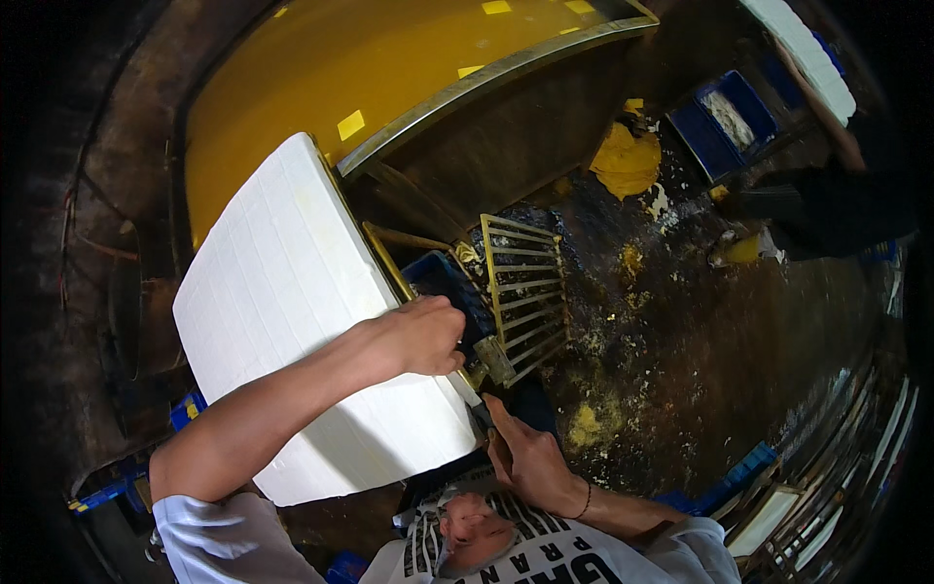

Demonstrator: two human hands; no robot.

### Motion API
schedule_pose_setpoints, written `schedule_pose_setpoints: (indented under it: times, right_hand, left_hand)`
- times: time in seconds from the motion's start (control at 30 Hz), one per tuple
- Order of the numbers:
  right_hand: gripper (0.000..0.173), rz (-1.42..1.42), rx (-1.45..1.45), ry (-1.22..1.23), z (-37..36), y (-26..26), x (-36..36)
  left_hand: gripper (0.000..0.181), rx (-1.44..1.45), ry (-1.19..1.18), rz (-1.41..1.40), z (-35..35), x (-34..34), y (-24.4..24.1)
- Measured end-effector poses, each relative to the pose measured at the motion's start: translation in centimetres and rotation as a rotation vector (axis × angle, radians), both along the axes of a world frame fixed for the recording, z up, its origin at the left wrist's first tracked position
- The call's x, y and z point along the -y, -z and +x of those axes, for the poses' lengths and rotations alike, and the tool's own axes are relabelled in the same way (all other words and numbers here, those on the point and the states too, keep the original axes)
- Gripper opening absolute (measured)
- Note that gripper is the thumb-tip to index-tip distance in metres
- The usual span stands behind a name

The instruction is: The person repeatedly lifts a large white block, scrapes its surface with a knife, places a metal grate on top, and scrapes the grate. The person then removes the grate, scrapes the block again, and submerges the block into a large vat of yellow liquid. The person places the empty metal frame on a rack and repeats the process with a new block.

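A large white slab (292, 277) with shallow parallel lines across its top lies before me. My left hand (432, 337) is curled at its right edge, the forearm crossing over the slab. Whatever its fingers may hold is hidden beneath the knuckles. Close to the slab's near right corner, my right hand (536, 463) grips the dark handle of a knife-like tool (478, 409). Its pale blade lies along the slab's edge and points toward my left hand. A narrow yellowish rim shows along the slab's far right side.
Beyond the slab is a wide metal-rimmed vat (292, 87) of yellow-brown surface with yellow squares. A slatted rack (527, 299) and a blue crate (449, 285) sit below to the right. Debris litters the dark floor (678, 314). Another person (824, 204) stands at right near blue bins (722, 124).
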State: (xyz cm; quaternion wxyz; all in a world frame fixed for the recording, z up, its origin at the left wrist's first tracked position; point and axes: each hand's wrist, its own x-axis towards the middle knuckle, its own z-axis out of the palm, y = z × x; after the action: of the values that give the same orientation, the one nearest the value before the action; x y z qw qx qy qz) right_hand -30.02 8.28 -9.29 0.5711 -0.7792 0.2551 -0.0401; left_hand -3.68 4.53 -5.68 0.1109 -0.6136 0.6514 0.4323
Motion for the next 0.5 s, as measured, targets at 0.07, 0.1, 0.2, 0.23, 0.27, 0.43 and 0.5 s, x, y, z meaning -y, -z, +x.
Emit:
schedule_pose_setpoints:
  times: [0.07, 0.1, 0.2, 0.23, 0.27, 0.43, 0.5]
  right_hand:
    - [0.077, -0.016, 0.18, 0.121, -0.6, 1.7, -1.8]
    - [0.075, -0.027, 0.27, 0.176, -0.8, 2.7, -2.5]
    - [0.076, -0.188, 0.173, 0.109, -1.1, 3.8, -2.0]
    - [0.078, -0.237, 0.182, 0.165, -0.8, 3.7, -1.2]
    - [0.078, -0.279, 0.189, 0.165, -1.1, 3.0, -0.5]
    - [0.051, -0.425, 0.41, 0.086, -4.2, -6.5, 1.2]
    - [0.046, -0.372, 0.404, 0.098, -5.9, -8.5, -0.8]
  left_hand:
    - [0.029, -0.017, 0.106, 0.075, -1.2, 0.4, 1.4]
    - [0.029, -0.025, 0.155, 0.111, -1.7, 0.7, 1.9]
    - [0.03, 0.001, 0.183, 0.303, -2.6, 1.8, 1.9]
    - [0.031, -0.012, 0.175, 0.331, -3.0, 2.5, 0.9]
    - [0.032, -0.025, 0.164, 0.359, -3.2, 2.9, -0.3]
    - [0.025, -0.361, -0.126, 0.18, -2.0, -1.7, -8.6]
    - [0.027, -0.546, -0.349, 0.073, -1.1, -7.5, -11.9]
